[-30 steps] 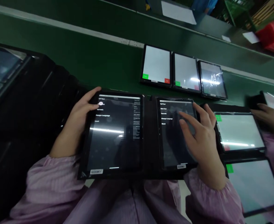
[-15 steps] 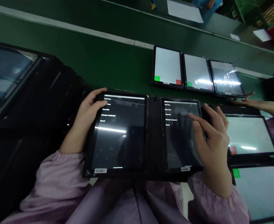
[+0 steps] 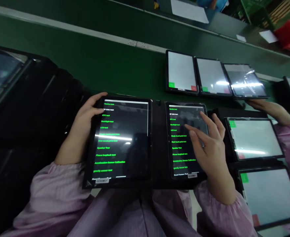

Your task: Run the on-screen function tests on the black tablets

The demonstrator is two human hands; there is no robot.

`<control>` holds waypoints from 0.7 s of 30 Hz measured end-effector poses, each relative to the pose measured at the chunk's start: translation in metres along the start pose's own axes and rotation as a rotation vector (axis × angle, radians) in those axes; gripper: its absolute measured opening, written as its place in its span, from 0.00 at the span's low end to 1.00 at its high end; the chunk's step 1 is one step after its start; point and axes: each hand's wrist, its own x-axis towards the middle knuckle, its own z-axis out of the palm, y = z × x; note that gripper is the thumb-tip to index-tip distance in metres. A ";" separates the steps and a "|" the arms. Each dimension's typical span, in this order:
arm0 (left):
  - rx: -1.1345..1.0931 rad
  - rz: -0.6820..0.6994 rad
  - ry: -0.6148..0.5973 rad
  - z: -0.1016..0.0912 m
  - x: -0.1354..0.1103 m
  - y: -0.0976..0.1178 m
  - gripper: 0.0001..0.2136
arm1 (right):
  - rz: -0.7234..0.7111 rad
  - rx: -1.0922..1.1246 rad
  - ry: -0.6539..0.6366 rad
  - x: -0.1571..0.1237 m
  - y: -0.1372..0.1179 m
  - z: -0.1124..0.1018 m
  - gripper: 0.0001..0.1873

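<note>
Two dark-screened tablets lie side by side before me in a black case. The left tablet (image 3: 132, 144) shows a list of mostly green lines, such as "Backlight test" and "Speaker Test". My left hand (image 3: 82, 121) grips its upper left edge, thumb on the front and fingers behind. A similar list fills the right tablet (image 3: 184, 115). Over its right half, my right hand (image 3: 209, 141) has fingers apart and the index finger stretched towards the screen; I cannot tell whether the tip touches. Nothing is held in that hand.
Three tablets with pale screens (image 3: 181, 69) stand in a row on the green bench (image 3: 125, 72). Two more pale tablets (image 3: 255, 136) are at the right. A co-worker's hand (image 3: 270, 107) reaches under the row's end. Black cases (image 3: 36, 98) pile up at left.
Both screens switched from a short menu with "Full Test" to a long, mostly green test list. My right hand moved slightly left across its tablet. The co-worker's hand moved under the far tablet.
</note>
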 end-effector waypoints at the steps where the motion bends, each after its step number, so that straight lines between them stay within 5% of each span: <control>1: -0.021 0.000 -0.007 0.000 -0.001 0.000 0.30 | -0.008 -0.003 -0.006 0.000 0.000 0.000 0.21; 10: -0.041 -0.117 -0.116 -0.008 -0.004 0.002 0.45 | 0.059 0.071 0.065 0.001 -0.002 -0.014 0.19; 15: -0.153 0.042 0.046 0.000 -0.006 0.002 0.34 | 0.082 0.141 0.104 -0.005 -0.002 -0.021 0.17; 18: -0.179 0.140 0.204 -0.002 -0.039 0.015 0.26 | 0.097 0.154 0.135 -0.005 0.000 -0.025 0.18; 21: -0.024 0.137 0.274 -0.035 -0.101 0.034 0.19 | 0.098 0.179 0.139 -0.001 0.001 -0.024 0.22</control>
